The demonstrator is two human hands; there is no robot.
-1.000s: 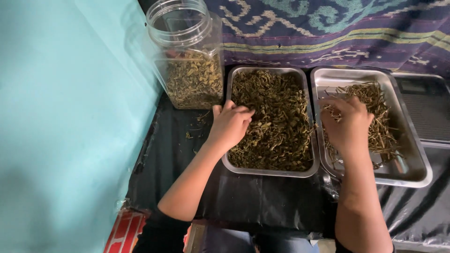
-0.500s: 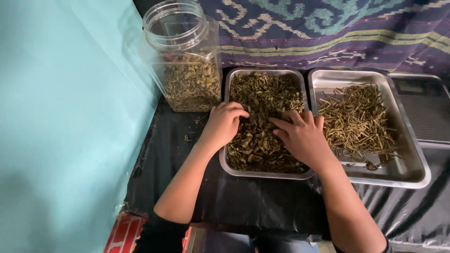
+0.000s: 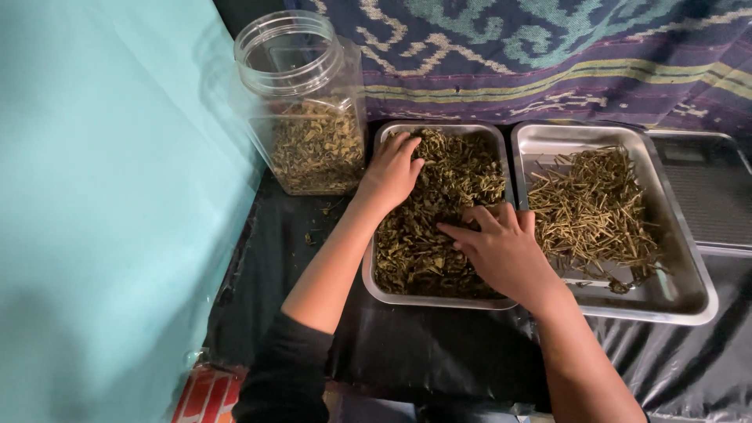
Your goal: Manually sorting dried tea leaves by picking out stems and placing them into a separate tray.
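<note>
Both of my hands rest in a steel tray [image 3: 368, 270] filled with dried green-brown leaves [image 3: 462, 176]. My left hand [image 3: 389, 174] lies on the leaves at the tray's far left, fingers curled into them. My right hand [image 3: 500, 249] presses on the leaves at the near right of the same tray, fingers spread and pointing left. I cannot see anything held in either hand. A second steel tray [image 3: 685, 286] to the right holds dried thin stems [image 3: 595, 207].
A clear plastic jar [image 3: 301, 106] without a lid, part full of dried leaves, stands left of the trays. A dark scale [image 3: 705, 188] sits at the far right. Black sheeting [image 3: 439, 352] covers the table. A teal wall [image 3: 102, 196] is on the left, patterned cloth [image 3: 548, 47] behind.
My right hand has moved from the stem tray on the right into the leaf tray. My left hand has slid a little farther up the leaf tray.
</note>
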